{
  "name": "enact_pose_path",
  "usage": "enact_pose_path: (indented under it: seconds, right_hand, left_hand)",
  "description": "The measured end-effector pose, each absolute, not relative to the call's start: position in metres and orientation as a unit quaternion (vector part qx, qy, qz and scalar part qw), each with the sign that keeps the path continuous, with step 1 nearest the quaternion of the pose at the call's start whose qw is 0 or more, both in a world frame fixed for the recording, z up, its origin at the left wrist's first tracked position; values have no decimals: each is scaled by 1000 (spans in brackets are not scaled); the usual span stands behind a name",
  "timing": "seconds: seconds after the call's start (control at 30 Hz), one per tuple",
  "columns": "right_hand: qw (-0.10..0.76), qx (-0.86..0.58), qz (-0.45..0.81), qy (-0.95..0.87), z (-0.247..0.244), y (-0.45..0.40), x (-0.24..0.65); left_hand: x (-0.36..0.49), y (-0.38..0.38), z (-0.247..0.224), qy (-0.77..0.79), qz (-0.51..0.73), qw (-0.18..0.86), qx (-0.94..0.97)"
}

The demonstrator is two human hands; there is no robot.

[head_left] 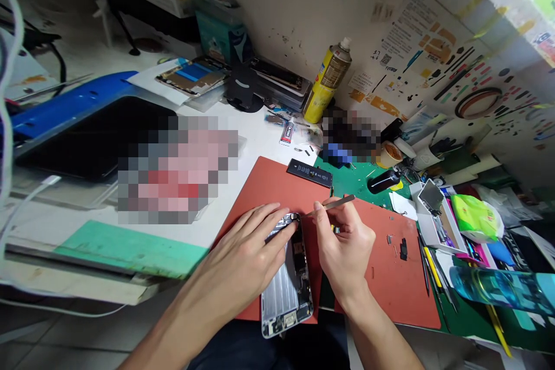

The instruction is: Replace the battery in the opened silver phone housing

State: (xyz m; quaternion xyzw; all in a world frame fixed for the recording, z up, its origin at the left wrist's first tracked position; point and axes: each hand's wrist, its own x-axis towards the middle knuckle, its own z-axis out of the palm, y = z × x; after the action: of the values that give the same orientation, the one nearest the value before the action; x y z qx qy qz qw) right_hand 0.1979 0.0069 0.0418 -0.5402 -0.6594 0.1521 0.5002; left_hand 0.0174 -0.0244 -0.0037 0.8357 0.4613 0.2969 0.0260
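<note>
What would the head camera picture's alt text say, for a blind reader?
A person's left hand rests across an opened phone at the near edge of a red mat, while the right hand holds a slim metal tool near the phone's far end. A black battery lies at the mat's far edge, and a yellow spray can stands farther back.

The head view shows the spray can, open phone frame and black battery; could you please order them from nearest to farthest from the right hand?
From the right hand:
1. Open phone frame, just to its left.
2. Black battery, beyond it at the red mat's edge.
3. Spray can, farther back near the wall.
</note>
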Motion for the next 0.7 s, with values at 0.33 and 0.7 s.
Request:
enact_pose_path:
  seconds: [0.33,0.7]
  right_hand:
    - [506,-534,135,-664,41,6,196]
    - [506,-535,122,-666,41,5,197]
  left_hand:
    - [18,-23,-4,464,286,16,838]
    - [19,-23,-5,459,272,-18,845]
